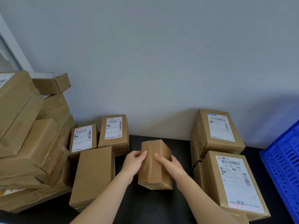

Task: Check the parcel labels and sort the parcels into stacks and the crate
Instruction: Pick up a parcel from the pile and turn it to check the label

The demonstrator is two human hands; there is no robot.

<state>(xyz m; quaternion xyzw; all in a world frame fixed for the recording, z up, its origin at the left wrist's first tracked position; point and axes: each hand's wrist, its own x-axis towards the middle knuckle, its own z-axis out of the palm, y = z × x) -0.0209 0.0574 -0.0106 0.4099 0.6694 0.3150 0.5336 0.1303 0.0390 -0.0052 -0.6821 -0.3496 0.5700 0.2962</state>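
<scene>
A small brown taped parcel is tilted on edge over the middle of the black table, with no label on the faces I see. My left hand grips its left side, fingers curled over the top face. From the right, my right hand holds it, fingers laid across the top face and thumb on the right side. Labelled parcels lie face up on both sides: two at the back left and two stacked piles at the right. A blue crate stands at the far right.
A plain brown parcel lies just left of my hands. A tall, uneven heap of larger parcels fills the left side. A grey wall runs close behind the table.
</scene>
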